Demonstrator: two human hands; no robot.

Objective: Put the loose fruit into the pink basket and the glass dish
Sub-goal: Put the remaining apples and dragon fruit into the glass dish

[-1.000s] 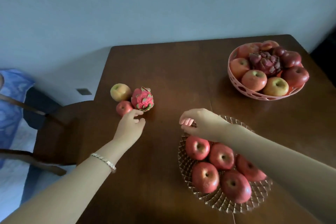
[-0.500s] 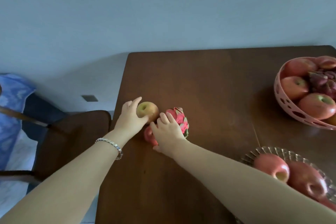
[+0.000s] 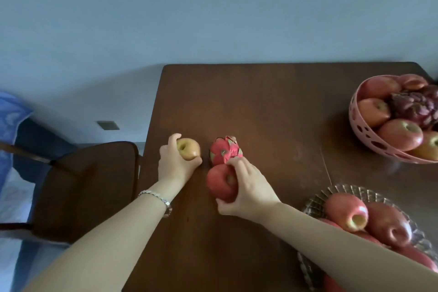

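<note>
Item: yellow apple (image 3: 188,148), round, yellow-green with a reddish blush, stem hollow facing up; sitting on the brown table (image 3: 272,111) near its left edge; the left hand (image 3: 174,165) is wrapping it from the 7 o'clock side, fingers curling over its left flank and thumb pressing beneath at 5 o'clock; a silver bracelet (image 3: 157,198) is circling that wrist.

Item: red apple (image 3: 221,182), deep red, glossy, stem hollow facing up; lying at 4 o'clock of the yellow apple, apart from it; the right hand (image 3: 248,189) is clasping it from the 3 o'clock side, fingers reaching over its top and thumb tucking under at 6 o'clock; whether it is touching the tabletop cannot be told.

Item: dragon fruit (image 3: 225,150), small, bright pink with green-tipped scales; resting on the table at 12 o'clock of the red apple, just beside the right fingertips, held by neither hand.

Item: pink basket (image 3: 369,142), perforated wall, standing at 3 o'clock of the loose fruit, well apart, at the right edge of view; carrying red apples and a dark purple dragon fruit.

Item: glass dish (image 3: 315,201), ribbed rim, sitting at 5 o'clock of the red apple; holding red apples, the right forearm crossing over its near part.

Item: dark wooden chair (image 3: 90,187), standing at 9 o'clock of the table.
</note>
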